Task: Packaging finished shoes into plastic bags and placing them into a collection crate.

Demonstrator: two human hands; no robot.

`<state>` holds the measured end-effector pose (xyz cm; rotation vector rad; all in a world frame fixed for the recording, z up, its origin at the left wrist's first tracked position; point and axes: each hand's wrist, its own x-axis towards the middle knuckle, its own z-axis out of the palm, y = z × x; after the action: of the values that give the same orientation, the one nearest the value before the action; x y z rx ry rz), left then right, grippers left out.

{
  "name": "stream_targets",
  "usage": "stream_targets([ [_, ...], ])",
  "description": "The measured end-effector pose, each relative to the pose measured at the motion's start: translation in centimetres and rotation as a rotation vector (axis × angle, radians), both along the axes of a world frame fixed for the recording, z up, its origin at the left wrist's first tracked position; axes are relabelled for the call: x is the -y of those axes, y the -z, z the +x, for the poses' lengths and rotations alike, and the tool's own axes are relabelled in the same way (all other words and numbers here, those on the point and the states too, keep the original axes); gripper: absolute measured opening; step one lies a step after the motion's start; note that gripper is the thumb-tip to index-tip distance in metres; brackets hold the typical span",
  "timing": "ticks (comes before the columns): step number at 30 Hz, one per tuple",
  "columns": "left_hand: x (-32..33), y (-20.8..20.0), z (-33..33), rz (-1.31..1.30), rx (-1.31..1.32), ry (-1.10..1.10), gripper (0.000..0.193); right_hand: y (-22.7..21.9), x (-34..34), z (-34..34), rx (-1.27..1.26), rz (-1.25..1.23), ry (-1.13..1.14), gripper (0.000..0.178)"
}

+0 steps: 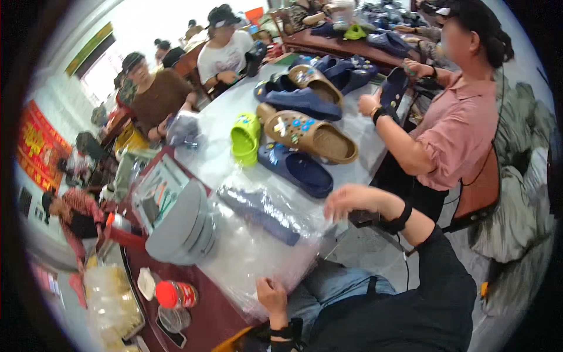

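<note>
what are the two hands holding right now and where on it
Both hold a clear plastic bag with a navy clog inside: left hand grips its near edge, right hand its far corner.

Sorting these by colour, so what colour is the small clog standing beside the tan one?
Lime green clog, clearest in the head view.

The clear plastic bag (258,246) under the hands is thin, glossy and crinkled, and the dark blue clog (261,214) inside it looks smooth and matt. Just beyond the bag, the navy clog (296,170), lime-green clog (245,138) and tan clog (311,136) have a soft, matt foam-like finish. Beside the bag, the tabletop (205,317) is dark polished wood.
</note>
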<state>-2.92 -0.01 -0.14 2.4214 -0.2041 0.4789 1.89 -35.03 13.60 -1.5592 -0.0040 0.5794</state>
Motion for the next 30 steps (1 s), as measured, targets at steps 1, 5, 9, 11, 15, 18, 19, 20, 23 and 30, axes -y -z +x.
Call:
stream_targets([
  [1,0.0,0.5,0.3,-0.001,0.009,0.031,0.018,-0.3,1.6,1.3,0.248,0.101,0.2,0.024],
  [5,-0.5,1.9,0.6,0.127,-0.065,0.153,0.017,1.5,8.7,10.5,0.605,-0.102,1.036,0.029],
  [9,0.1,1.4,0.9,-0.014,-0.123,0.139,0.02,6.8,18.0,16.7,0.837,-0.921,1.079,0.059],
  [11,0.5,1.6,1.0,-0.036,-0.093,0.134,0.02,9.3,21.8,18.2,0.663,-0.961,0.928,0.083],
  [15,-2.3,7.3,0.4,-0.162,-0.107,0.084,0.022,9.5,20.5,21.1,0.482,-0.994,0.889,0.068],
  [18,-2.4,7.5,0.0,-0.273,-0.276,0.016,0.022,9.1,19.6,20.9,0.486,-1.114,0.819,0.054],
  [19,-1.8,6.1,0.0,-0.27,-0.262,0.0,0.022,8.6,19.2,20.4,0.546,-1.267,0.787,0.046],
  [20,-1.5,5.4,0.1,-0.274,-0.272,-0.002,0.022,8.2,18.8,19.8,0.539,-1.273,0.778,0.046],
  [23,-1.0,3.4,0.4,-0.205,-0.164,0.055,0.023,6.2,17.7,17.8,0.859,-1.576,0.777,0.037],
  [30,-0.8,3.2,0.7,-0.104,-0.132,0.082,0.021,2.5,13.6,11.3,1.34,-1.791,1.012,0.036],
])
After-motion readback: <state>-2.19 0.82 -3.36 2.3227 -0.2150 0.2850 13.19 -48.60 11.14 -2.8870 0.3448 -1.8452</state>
